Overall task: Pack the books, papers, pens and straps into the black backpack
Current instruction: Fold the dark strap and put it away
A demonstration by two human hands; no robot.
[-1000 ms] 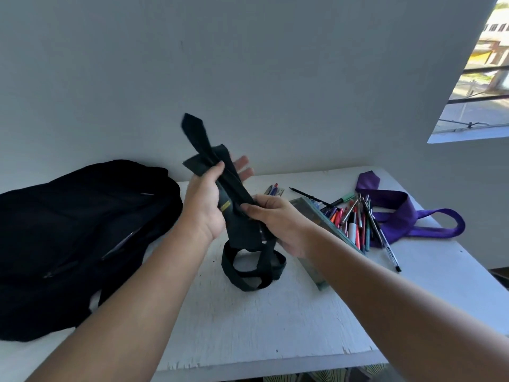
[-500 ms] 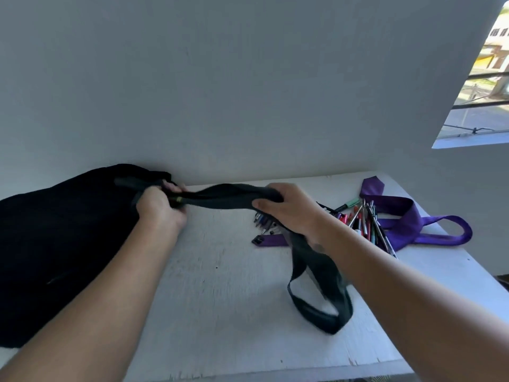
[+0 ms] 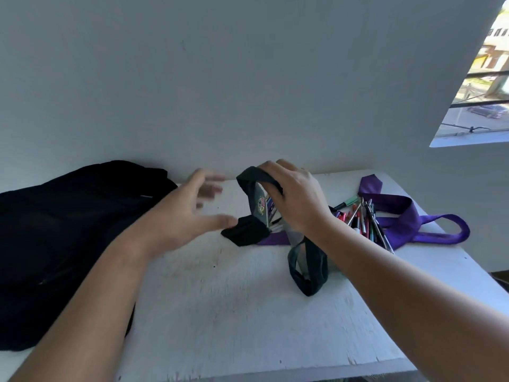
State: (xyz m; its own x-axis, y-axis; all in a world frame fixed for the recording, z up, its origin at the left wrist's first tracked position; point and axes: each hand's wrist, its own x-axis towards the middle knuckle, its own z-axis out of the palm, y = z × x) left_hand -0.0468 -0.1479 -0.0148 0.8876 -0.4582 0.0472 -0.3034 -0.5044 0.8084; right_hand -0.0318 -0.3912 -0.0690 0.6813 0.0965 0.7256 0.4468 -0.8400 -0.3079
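Nearest, two bare forearms reach in from the lower corners of the frame over a white painted desk point(image 3: 220, 326). Just past mid-frame the left hand point(image 3: 181, 216) hovers above the desk with its fingers point(image 3: 212, 183) spread and blurred, holding nothing, its thumb close to the folded black end of a strap. The right hand point(image 3: 297, 199), right of centre, has its fingers curled over the top of that black strap point(image 3: 305, 268), lifting it so one end drapes down to the left of the hand and a loop hangs below the wrist onto the desk. A small coloured emblem shows on the strap under the hand. At the left of the frame the black backpack point(image 3: 68, 230) lies slumped on the desk, reaching back to the wall. Behind the right wrist, a heap of pens point(image 3: 363, 219) lies across a purple strap point(image 3: 429, 227), which trails toward the right edge. At upper right a window point(image 3: 484, 86) looks onto a street.
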